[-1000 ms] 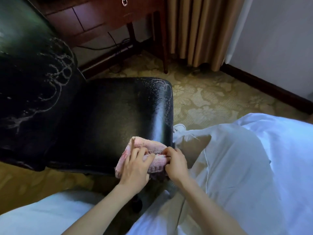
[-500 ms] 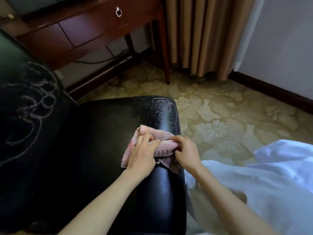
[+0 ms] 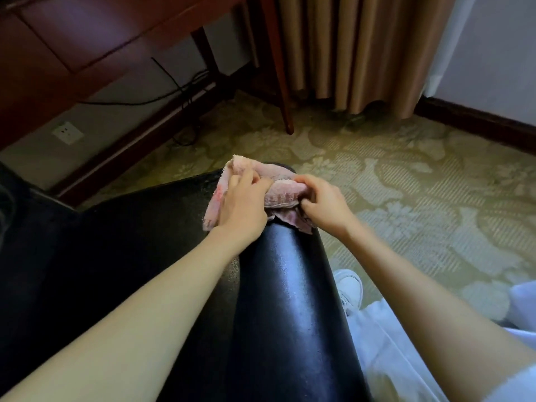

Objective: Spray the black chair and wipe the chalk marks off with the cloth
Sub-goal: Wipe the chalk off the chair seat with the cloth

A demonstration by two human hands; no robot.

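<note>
The black chair [image 3: 284, 291] fills the lower middle of the view, its glossy seat edge running away from me. A pink cloth [image 3: 278, 192] lies bunched on the seat's far front corner. My left hand [image 3: 242, 207] lies on the cloth's left part, fingers curled into it. My right hand [image 3: 322, 203] grips the cloth's right end with curled fingers. The far corner of the seat is hidden under the cloth. The chair back and its chalk marks are out of view.
A dark wooden desk [image 3: 87, 47] stands at the upper left with a leg [image 3: 278, 68] reaching the patterned carpet [image 3: 406, 175]. Cables [image 3: 179, 91] and a wall socket [image 3: 67, 132] sit under it. Beige curtains [image 3: 356, 47] hang behind. My white shoe [image 3: 348, 285] is beside the chair.
Both hands have slid the cloth along the seat edge to its far corner. The view has moved forward, and the chair back with its chalk marks has left the frame.
</note>
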